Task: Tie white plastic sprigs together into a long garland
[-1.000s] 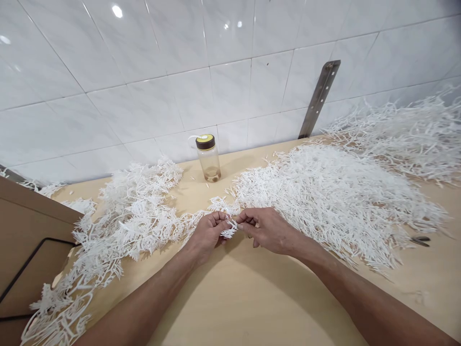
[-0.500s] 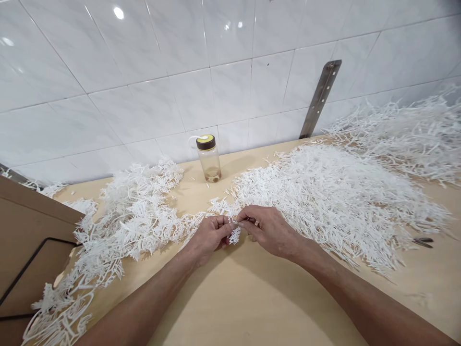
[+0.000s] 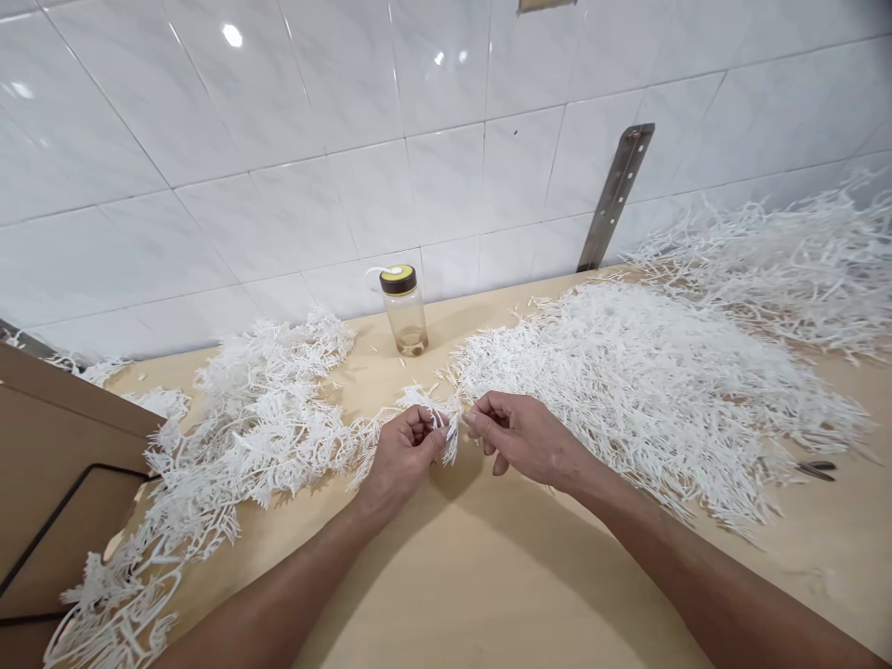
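Observation:
Thumb and fingers of my left hand [image 3: 396,465] are closed on a small white branched plastic sprig [image 3: 452,440], whose thin prongs stick out past the fingertips. Just to its right is my right hand [image 3: 530,441], its thumb and forefinger pinched together; what they hold, if anything, is too small to name. A narrow gap shows between the two hands. On the left lies a loose heap of curly white sprigs [image 3: 279,409], stretching along the table to my left hand. Beyond my right hand spreads a large pile of thin white pieces [image 3: 641,390].
A clear bottle [image 3: 408,321] with a dark and yellow lid stands near the tiled wall. A brown box [image 3: 62,427] is at the left edge. Small dark snips [image 3: 817,470] lie at the right. A metal bracket [image 3: 617,200] rises against the wall behind the table [image 3: 488,595].
My hands were touching at the fingertips and have moved slightly apart. The sprig stays in my left hand, now turned more upright. The view has tilted up a little.

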Available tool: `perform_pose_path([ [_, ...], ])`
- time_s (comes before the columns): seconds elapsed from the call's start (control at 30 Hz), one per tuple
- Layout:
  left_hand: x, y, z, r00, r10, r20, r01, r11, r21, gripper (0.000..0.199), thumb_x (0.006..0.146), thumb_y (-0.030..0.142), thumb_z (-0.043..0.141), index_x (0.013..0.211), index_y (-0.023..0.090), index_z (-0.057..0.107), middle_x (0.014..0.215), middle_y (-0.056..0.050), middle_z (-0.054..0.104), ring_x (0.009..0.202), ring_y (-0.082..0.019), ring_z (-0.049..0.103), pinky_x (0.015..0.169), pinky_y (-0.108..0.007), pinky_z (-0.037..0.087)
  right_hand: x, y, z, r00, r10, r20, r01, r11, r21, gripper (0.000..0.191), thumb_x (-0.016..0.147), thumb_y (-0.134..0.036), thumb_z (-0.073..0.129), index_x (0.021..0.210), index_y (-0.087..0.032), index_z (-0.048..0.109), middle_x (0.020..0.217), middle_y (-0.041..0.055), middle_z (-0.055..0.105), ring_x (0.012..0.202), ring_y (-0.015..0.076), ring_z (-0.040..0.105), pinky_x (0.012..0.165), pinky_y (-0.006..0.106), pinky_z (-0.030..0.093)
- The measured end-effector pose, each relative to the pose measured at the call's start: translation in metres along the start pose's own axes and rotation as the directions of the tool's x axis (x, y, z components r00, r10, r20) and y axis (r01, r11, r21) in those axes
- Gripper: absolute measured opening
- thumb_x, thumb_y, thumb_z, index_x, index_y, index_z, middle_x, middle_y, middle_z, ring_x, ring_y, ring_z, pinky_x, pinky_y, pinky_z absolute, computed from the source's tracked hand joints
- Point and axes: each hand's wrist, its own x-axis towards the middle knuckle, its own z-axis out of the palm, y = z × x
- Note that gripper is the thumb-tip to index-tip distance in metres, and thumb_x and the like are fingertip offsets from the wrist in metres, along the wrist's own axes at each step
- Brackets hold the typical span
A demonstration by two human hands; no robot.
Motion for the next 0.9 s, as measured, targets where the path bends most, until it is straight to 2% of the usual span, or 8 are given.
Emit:
perform_pose_path([
  [0.1,-0.002,-0.005,0.001,0.993,0.111,-0.025,-0.106,0.982,0.154,0.016,0.08,0.03,0.068,0.077,0.018,0.058,0.069,0.001,0.056,0.061,-0.011,0.049,0.058,-0.023,0.039,-0.001,-0.003,0.004,0.999,0.036,0.019,-0.036,0.999,-0.015,0.025,0.089,-0.041,0.059,0.081,-0.019,0.062,0.064,-0.0027,0.061,0.042,0.0108,0.062,0.04,0.019,0.044],
  [0.23,-0.006,-0.006,0.002,0.992,0.124,-0.024,-0.112,0.951,0.287,0.016,0.081,0.029,0.065,0.073,0.019,0.054,0.061,0.004,0.05,0.055,-0.01,0.044,0.053,-0.023,0.034,0.0,-0.004,0.012,0.999,0.047,-0.004,-0.047,0.999,0.023,0.022,0.086,-0.039,0.064,0.078,-0.018,0.064,0.065,-0.0021,0.059,0.047,0.0116,0.062,0.041,0.02,0.049],
  [0.37,-0.006,-0.006,0.002,0.994,0.112,-0.006,-0.106,0.96,0.258,0.022,0.08,0.033,0.068,0.073,0.019,0.054,0.061,0.004,0.048,0.054,-0.009,0.041,0.052,-0.023,0.032,0.001,-0.001,0.014,1.0,0.022,0.0,-0.021,0.999,0.037,0.017,0.087,-0.033,0.058,0.082,-0.019,0.065,0.069,0.0,0.06,0.06,0.0144,0.062,0.047,0.024,0.056],
  [0.5,-0.002,-0.007,0.0,0.996,0.09,0.012,-0.091,0.98,0.179,0.026,0.081,0.038,0.069,0.076,0.018,0.054,0.063,0.004,0.048,0.056,-0.009,0.041,0.053,-0.023,0.032,0.002,0.002,0.013,1.0,-0.01,-0.029,0.009,0.999,-0.032,0.015,0.087,-0.028,0.055,0.087,-0.02,0.068,0.07,0.0003,0.063,0.059,0.0146,0.061,0.047,0.024,0.054],
  [0.6,0.0,-0.006,0.0,0.999,0.037,0.013,-0.038,0.987,0.156,0.028,0.082,0.041,0.068,0.076,0.018,0.053,0.061,0.005,0.046,0.054,-0.009,0.038,0.052,-0.023,0.03,0.003,0.004,0.015,0.991,-0.089,-0.097,0.072,0.983,-0.166,0.017,0.088,-0.024,0.054,0.089,-0.02,0.07,0.067,-0.0012,0.063,0.054,0.0129,0.057,0.05,0.025,0.049],
  [0.73,0.0,-0.003,0.0,0.999,-0.049,0.022,0.045,0.985,0.165,0.029,0.081,0.042,0.067,0.076,0.017,0.054,0.06,0.005,0.045,0.054,-0.009,0.037,0.052,-0.023,0.028,0.003,0.009,0.02,0.956,-0.256,-0.144,0.191,0.913,-0.36,0.019,0.089,-0.019,0.052,0.082,-0.02,0.07,0.066,-0.0014,0.065,0.058,0.0129,0.055,0.056,0.026,0.042],
  [0.9,0.0,-0.001,0.001,0.997,-0.072,0.016,0.067,0.974,0.218,0.029,0.08,0.042,0.067,0.072,0.016,0.057,0.062,0.002,0.05,0.057,-0.01,0.042,0.055,-0.024,0.031,0.003,0.014,0.024,0.916,-0.372,-0.15,0.291,0.874,-0.39,0.015,0.089,-0.014,0.054,0.082,-0.019,0.067,0.072,-0.0009,0.067,0.062,0.0124,0.057,0.06,0.025,0.041],
])
